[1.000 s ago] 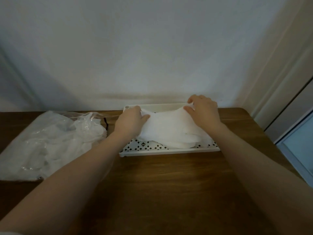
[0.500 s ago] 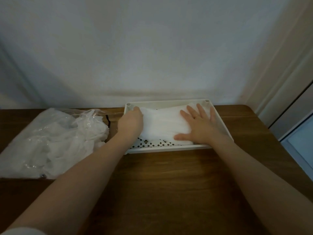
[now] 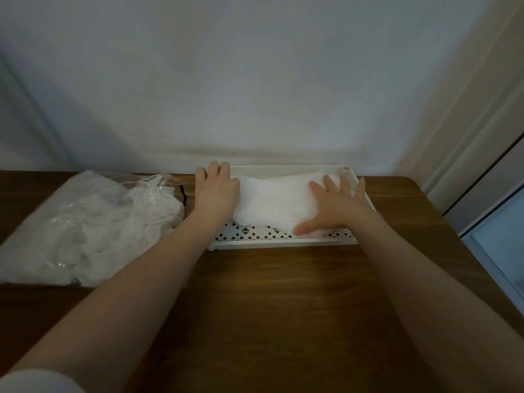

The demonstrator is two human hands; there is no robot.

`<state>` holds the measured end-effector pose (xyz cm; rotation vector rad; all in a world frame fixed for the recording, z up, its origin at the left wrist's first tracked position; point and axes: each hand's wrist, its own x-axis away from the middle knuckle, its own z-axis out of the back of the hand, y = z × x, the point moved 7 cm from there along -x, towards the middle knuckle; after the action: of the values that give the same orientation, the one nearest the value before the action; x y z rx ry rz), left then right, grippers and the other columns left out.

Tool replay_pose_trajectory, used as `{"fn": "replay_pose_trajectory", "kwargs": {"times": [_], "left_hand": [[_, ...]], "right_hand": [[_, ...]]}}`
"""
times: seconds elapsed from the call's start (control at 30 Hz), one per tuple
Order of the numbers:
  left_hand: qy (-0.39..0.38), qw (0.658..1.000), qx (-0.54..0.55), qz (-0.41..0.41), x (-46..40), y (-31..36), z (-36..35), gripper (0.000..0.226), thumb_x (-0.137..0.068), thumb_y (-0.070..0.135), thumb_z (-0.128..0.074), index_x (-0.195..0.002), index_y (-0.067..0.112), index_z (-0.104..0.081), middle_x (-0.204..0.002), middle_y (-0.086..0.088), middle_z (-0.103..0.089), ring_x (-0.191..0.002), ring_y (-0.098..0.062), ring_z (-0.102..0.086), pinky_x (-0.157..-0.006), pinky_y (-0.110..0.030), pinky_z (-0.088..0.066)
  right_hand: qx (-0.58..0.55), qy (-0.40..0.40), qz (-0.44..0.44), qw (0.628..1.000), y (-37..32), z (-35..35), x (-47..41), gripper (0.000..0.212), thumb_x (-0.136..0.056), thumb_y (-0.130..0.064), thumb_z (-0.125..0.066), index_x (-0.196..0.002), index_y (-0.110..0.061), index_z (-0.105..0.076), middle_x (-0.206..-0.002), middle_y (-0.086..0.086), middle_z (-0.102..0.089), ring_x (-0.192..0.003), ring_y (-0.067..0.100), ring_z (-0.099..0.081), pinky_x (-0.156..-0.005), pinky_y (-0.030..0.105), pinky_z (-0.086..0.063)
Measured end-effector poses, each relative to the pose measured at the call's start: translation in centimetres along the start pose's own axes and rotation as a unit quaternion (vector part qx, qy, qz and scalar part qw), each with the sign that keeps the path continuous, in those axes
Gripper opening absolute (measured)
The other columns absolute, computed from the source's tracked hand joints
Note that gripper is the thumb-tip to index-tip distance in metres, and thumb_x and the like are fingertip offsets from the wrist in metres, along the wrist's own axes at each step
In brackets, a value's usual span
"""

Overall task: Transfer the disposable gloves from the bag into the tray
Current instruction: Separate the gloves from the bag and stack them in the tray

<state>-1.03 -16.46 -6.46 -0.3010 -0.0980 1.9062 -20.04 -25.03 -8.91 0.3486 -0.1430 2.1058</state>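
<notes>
The scene is dim and soft, with a cool grey cast on the wall (image 3: pixel 255 80) and no hard highlights. A broad, diffuse shadow darkens the wall just above the table (image 3: pixel 283 307), and the wood reads very dark toward the lower left. The clear bag (image 3: pixel 85 228) catches a few small glints. The white gloves (image 3: pixel 272 202) look slightly washed out, with little texture. Focus is soft throughout, and the forearms near the bottom edge are blurred. Wide-angle distortion bends the table's far edge and tilts the door frame (image 3: pixel 482 123) at right.
</notes>
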Motion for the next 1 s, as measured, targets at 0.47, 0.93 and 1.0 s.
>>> {"fn": "replay_pose_trajectory", "kwargs": {"times": [0.47,0.93,1.0], "left_hand": [[0.112,0.775,0.618,0.067,6.1,-10.5,4.2,0.024,-0.096,0.01,-0.041,-0.092,0.02,-0.062,-0.061,0.002,-0.054,-0.062,-0.016,-0.051,-0.063,-0.031,-0.043],[-0.006,0.864,0.504,0.001,9.6,-11.7,0.3,0.026,-0.083,0.043,-0.064,-0.094,0.019,-0.067,-0.09,0.009,-0.063,-0.083,-0.005,-0.058,-0.071,-0.022,-0.048],[-0.005,0.867,0.499,0.002,9.6,-11.9,0.3,0.019,-0.083,0.036,-0.066,-0.088,0.019,-0.067,-0.082,0.01,-0.063,-0.076,-0.003,-0.056,-0.067,-0.018,-0.045]], "right_hand": [[-0.162,0.161,0.32,0.919,-22.1,2.3,6.9,0.024,-0.097,-0.026,-0.047,-0.112,-0.017,-0.063,-0.126,0.003,-0.057,-0.13,0.021,-0.038,-0.114,0.042,-0.011],[-0.481,0.065,0.157,0.86,-21.4,2.4,5.3,0.021,-0.095,-0.018,-0.051,-0.075,-0.021,-0.057,-0.081,0.0,-0.059,-0.074,0.014,-0.055,-0.065,0.022,-0.043],[-0.612,0.032,0.111,0.783,-20.5,2.1,5.1,0.019,-0.095,-0.014,-0.048,-0.079,-0.016,-0.059,-0.089,0.007,-0.063,-0.086,0.02,-0.06,-0.079,0.03,-0.051]]}}
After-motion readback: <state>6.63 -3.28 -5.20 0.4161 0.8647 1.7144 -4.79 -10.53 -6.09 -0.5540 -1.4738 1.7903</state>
